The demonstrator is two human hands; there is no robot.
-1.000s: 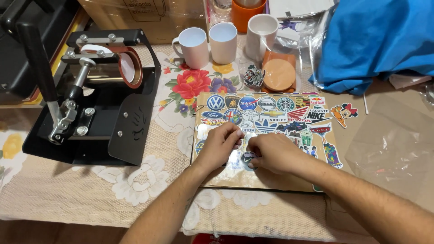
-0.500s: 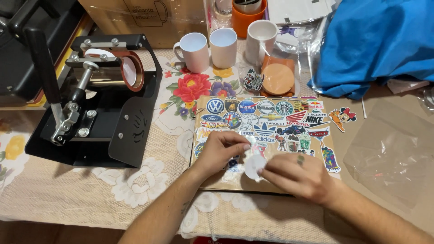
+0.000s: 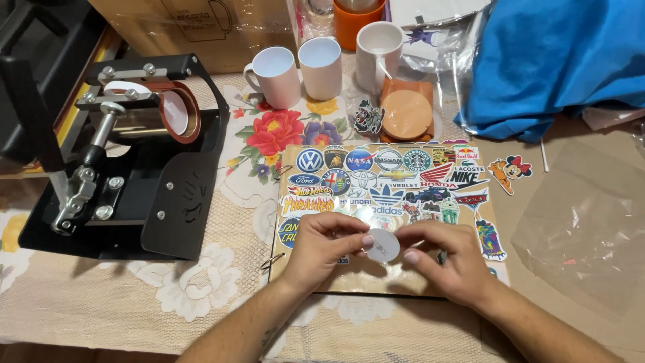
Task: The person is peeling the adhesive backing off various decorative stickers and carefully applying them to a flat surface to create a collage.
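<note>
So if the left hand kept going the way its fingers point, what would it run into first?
The left hand points right, so it would likely meet the right hand first, just past the round white sticker they both pinch.

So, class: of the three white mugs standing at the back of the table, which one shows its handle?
The leftmost white mug, nearest the black mug press: its handle sticks out on the left. The other two mugs show no handle.

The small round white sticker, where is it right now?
In the head view, the round white sticker is low and centre, pinched between the left hand and right hand, above the sticker-covered board.
</note>
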